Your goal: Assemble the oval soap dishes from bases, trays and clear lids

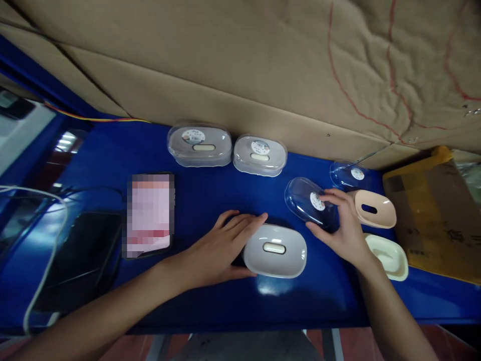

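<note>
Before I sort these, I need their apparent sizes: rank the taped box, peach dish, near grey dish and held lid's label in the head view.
Largest to smallest:
Taped box
Grey dish
Peach dish, slightly covered
Label

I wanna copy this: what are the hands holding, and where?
Right hand: clear oval plastic lid, by its right end. Left hand: glossy grey oval plastic dish, around its left end.

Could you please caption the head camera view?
Left hand steadies a grey dish as the right hand grips a clear lid.
</note>
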`<action>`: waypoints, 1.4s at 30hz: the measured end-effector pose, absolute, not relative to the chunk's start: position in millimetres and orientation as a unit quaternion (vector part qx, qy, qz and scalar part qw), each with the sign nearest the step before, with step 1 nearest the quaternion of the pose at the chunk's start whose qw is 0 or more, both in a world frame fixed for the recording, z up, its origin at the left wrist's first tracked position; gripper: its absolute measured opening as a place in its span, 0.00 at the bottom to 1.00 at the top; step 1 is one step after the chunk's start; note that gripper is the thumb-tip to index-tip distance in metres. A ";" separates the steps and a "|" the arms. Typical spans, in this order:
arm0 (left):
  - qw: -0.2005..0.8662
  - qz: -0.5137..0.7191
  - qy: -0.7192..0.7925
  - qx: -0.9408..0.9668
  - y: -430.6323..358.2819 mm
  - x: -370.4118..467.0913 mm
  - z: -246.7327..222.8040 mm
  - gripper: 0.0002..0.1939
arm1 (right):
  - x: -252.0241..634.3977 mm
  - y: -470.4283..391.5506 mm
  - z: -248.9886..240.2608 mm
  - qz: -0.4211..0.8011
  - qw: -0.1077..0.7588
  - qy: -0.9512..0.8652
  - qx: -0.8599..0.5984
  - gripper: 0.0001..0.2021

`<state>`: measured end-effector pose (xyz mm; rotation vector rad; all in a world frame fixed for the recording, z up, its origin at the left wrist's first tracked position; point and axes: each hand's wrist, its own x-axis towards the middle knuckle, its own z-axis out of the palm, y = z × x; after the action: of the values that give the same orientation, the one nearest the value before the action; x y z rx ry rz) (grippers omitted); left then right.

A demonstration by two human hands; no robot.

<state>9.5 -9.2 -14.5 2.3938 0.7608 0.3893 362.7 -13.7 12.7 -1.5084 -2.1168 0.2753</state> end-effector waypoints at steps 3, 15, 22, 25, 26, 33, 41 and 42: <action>0.316 0.158 0.303 0.885 -10.7 10.2 -17.5 0.80 | 349.9 -30.6 31.7 0.131 0.244 -0.817 -0.506 0.31; 0.337 0.187 0.302 0.872 -9.0 9.7 -19.5 0.75 | 313.3 -56.5 33.0 0.152 0.132 -0.900 -0.386 0.30; 0.334 0.192 0.290 0.876 -9.1 8.6 -17.0 0.69 | 308.4 -55.4 31.7 0.151 0.127 -0.899 -0.392 0.30; 0.333 0.175 0.284 0.882 -7.7 7.5 -13.9 0.64 | 306.5 -55.4 29.0 0.163 0.139 -0.894 -0.393 0.30; 0.335 0.172 0.281 0.883 -7.1 7.1 -12.6 0.63 | 306.2 -55.7 27.5 0.171 0.148 -0.891 -0.393 0.30; 0.327 0.164 0.275 0.889 -5.5 6.3 -9.3 0.59 | 306.7 -55.0 20.7 0.248 0.166 -0.871 -0.389 0.32; 0.298 0.170 0.273 0.899 -8.7 7.9 -13.7 0.59 | 307.7 -51.9 20.8 0.215 0.152 -0.887 -0.380 0.33; 0.288 0.177 0.274 0.901 -9.4 8.1 -15.2 0.58 | 309.6 -51.4 20.9 0.212 0.149 -0.887 -0.383 0.32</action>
<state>8.1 -9.4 -15.2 2.4051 0.7315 0.4716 309.6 -51.4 20.9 -1.0995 -2.5488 0.6089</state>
